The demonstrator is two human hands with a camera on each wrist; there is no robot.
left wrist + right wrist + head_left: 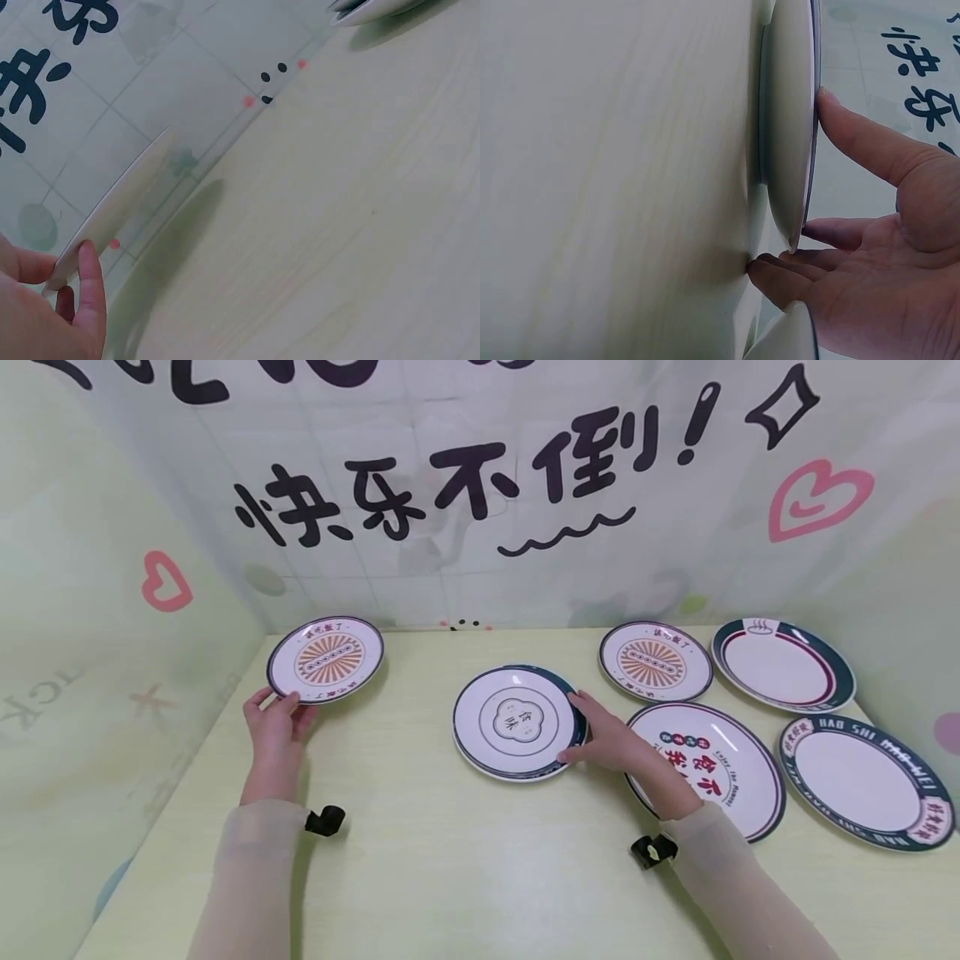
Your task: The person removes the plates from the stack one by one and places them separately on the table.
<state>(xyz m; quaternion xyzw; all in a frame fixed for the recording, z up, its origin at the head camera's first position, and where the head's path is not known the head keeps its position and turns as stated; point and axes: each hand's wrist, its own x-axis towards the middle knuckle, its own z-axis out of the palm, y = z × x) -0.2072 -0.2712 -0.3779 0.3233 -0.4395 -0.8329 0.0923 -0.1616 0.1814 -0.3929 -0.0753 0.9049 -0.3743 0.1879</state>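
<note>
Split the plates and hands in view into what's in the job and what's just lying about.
In the job:
left hand, pinching the raised sunburst plate
right hand, touching the flower-emblem plate

Apparently just lying about:
other sunburst plate
large red-lettered plate
green-rimmed plate
HAO SHI plate

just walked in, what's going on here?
A person is handling plates two at once. The left hand pinches a sunburst plate by its near edge, off the table. The right hand touches the rim of a flower-emblem plate, which appears to rest on the table. Grouped at the right are a second sunburst plate, a teal-rimmed plate, a red-lettered plate and a "HAO SHI" plate.
</note>
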